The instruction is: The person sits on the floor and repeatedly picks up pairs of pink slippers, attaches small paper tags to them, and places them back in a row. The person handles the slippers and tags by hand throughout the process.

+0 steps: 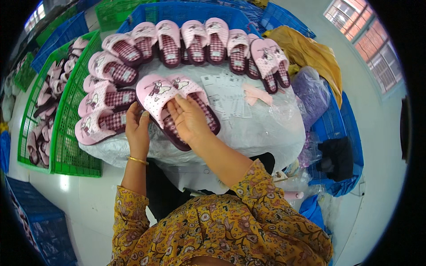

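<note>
A pair of pink slippers with dotted uppers, an animal print and dark checked insoles is in front of me, above the wrapped work surface. My right hand grips it at the upper's open edge, with the thumb on top and fingers reaching into the opening. Beside the left slipper's dark sole edge is my left hand, its thumb apart from the fingers; whether it touches the sole is unclear. Matching slippers stand in an arc along the far and left sides. Paper label sheets lie right of the held pair.
Pale pink strips rest near the labels on the plastic-covered surface. At left stands a green crate of slippers. Blue crates are at right, with a yellow cloth and a purple-filled plastic bag.
</note>
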A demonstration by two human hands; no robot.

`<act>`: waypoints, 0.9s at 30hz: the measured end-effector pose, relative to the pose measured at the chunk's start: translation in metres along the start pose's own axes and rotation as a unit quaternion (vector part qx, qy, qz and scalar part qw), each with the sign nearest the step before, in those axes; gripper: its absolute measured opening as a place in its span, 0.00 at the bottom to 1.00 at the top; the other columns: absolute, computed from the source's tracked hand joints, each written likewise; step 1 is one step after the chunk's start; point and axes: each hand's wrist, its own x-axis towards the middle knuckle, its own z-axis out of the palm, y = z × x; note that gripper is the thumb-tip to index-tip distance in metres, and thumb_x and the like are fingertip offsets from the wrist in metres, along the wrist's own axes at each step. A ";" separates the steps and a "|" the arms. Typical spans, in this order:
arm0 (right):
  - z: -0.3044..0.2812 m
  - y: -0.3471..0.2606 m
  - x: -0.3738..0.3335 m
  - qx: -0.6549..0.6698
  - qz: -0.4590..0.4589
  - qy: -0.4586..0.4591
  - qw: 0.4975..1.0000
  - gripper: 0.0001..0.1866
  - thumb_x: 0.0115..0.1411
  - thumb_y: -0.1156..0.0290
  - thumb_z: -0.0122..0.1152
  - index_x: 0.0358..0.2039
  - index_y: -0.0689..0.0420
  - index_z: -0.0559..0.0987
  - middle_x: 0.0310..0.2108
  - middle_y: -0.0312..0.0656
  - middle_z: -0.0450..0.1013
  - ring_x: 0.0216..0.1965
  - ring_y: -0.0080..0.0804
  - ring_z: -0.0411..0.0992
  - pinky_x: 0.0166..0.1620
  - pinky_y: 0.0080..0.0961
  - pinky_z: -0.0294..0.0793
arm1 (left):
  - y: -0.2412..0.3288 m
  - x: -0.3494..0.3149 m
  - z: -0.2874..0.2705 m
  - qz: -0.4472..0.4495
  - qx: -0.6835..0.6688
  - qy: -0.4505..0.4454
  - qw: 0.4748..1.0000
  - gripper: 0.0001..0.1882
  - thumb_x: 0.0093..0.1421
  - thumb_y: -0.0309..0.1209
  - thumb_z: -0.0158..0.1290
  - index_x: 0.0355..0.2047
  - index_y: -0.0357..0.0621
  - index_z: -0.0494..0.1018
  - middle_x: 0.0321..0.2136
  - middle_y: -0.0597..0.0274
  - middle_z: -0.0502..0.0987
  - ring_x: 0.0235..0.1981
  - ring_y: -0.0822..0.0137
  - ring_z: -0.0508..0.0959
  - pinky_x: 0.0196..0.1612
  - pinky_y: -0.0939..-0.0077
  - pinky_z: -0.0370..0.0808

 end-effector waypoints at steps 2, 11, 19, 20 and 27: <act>-0.023 -0.001 0.009 0.006 0.033 -0.015 0.999 0.07 0.62 0.74 0.59 0.40 0.56 0.72 0.40 0.39 0.75 0.39 0.26 0.75 0.47 0.25 0.78 | -0.024 0.012 0.004 0.032 0.144 -0.002 0.989 0.21 0.62 0.22 0.49 0.56 0.33 0.65 0.51 0.51 0.72 0.48 0.63 0.74 0.49 0.72 0.72; -0.063 -0.098 -0.033 -0.319 -0.016 -0.039 0.947 0.14 0.60 0.73 0.61 0.47 0.58 0.74 0.35 0.39 0.75 0.29 0.21 0.73 0.28 0.19 0.71 | -0.044 0.004 -0.004 0.223 0.331 0.022 0.917 0.19 0.60 0.15 0.43 0.52 0.35 0.70 0.51 0.48 0.73 0.54 0.52 0.71 0.58 0.66 0.66; -0.140 -0.255 0.063 -0.914 -0.271 0.088 0.288 0.24 0.51 0.59 0.64 0.48 0.53 0.77 0.46 0.46 0.75 0.46 0.48 0.71 0.49 0.42 0.70 | -0.040 -0.006 0.002 0.224 0.315 0.054 0.921 0.14 0.64 0.19 0.45 0.50 0.35 0.70 0.50 0.51 0.74 0.51 0.56 0.73 0.56 0.69 0.68; -0.147 -0.265 0.072 -0.928 -0.208 0.085 0.296 0.25 0.49 0.58 0.65 0.48 0.53 0.77 0.45 0.46 0.76 0.48 0.47 0.71 0.49 0.43 0.69 | -0.036 -0.007 0.003 0.220 0.330 0.056 0.916 0.13 0.64 0.20 0.46 0.49 0.35 0.71 0.48 0.51 0.74 0.50 0.56 0.74 0.55 0.69 0.68; -0.166 -0.284 0.070 -0.923 -0.232 0.075 0.297 0.26 0.45 0.59 0.71 0.45 0.53 0.77 0.41 0.45 0.75 0.47 0.45 0.71 0.50 0.44 0.65 | -0.039 -0.009 0.005 0.224 0.320 0.057 0.919 0.12 0.63 0.19 0.46 0.47 0.35 0.71 0.48 0.50 0.74 0.51 0.55 0.73 0.56 0.67 0.67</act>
